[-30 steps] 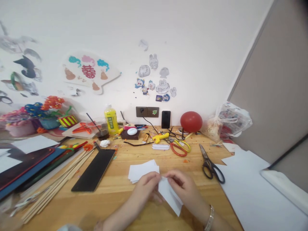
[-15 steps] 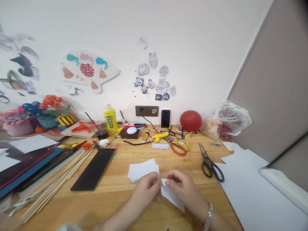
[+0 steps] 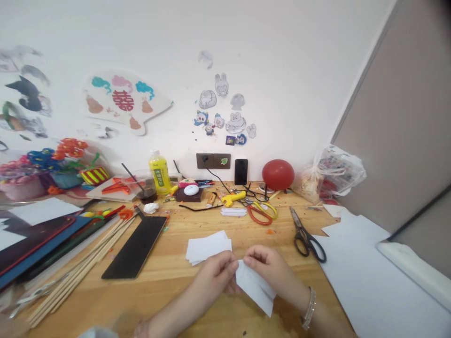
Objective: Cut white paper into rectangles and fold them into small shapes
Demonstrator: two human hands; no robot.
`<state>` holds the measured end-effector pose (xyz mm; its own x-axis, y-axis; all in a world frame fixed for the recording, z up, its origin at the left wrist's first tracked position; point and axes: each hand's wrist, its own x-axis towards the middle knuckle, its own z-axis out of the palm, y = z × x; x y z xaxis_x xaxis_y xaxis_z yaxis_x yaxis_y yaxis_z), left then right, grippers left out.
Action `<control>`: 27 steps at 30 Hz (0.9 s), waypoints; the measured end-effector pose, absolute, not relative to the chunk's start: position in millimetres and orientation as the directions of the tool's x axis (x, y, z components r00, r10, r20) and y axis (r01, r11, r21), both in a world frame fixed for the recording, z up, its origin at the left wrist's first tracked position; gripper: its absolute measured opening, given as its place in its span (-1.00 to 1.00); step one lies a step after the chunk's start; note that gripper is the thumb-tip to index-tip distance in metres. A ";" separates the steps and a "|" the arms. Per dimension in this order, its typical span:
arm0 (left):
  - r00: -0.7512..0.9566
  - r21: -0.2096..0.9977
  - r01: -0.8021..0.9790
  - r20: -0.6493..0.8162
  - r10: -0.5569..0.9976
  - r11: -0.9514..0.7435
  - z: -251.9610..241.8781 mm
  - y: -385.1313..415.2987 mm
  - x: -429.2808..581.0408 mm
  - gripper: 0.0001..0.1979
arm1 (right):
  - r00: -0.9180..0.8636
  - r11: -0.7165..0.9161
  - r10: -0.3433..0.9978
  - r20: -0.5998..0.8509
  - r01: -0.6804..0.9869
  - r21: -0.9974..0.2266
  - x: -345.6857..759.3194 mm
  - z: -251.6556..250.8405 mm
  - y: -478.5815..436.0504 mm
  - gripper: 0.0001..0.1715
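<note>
Between my hands is a small sheet of white paper, its lower end slanting down to the right with a crease or fold showing along it. My left hand pinches the paper's upper left end between thumb and fingers. My right hand grips the top right edge, thumb on the near face; some of its fingers are hidden behind the sheet. Just beyond my left hand lies a loose stack of white paper pieces on the wooden table.
Black-handled scissors lie to the right, beside large white sheets. A black tablet-like slab and wooden sticks are at left. Farther back are folded paper strips, orange-and-yellow scissors, a yellow glue gun and a red balloon.
The paper between my hands has spread wider, showing more of its face and a fold. My right hand has shifted slightly right. The whole view has moved a little.
</note>
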<state>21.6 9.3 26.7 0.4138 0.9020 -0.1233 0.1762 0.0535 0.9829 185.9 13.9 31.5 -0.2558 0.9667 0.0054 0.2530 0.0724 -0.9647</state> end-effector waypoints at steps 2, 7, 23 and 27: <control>0.396 0.980 0.197 -0.106 0.912 0.028 25.4 8.7 22.4 -0.67 | -0.262 0.088 0.965 0.019 0.254 -0.963 184.9 32.0 13.1 -0.76; 0.372 0.975 0.224 -0.076 0.925 -0.010 20.6 8.6 22.8 -0.72 | -0.321 0.110 0.947 0.019 0.269 -0.957 182.4 31.1 11.5 -0.86; 0.420 0.955 0.286 -0.054 0.906 -0.075 20.3 9.2 18.9 -0.74 | -0.337 0.096 0.941 -0.015 0.312 -0.945 187.4 34.9 13.1 -0.77; 0.426 0.951 0.296 -0.052 0.903 -0.085 23.2 7.8 18.6 -0.75 | -0.337 0.125 0.941 0.010 0.321 -0.939 187.5 34.8 12.8 -0.77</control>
<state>18.6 7.8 23.2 0.4264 0.9031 -0.0518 0.2964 -0.0853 0.9512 187.5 12.8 34.8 -0.3369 0.9415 0.0104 0.3212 0.1253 -0.9387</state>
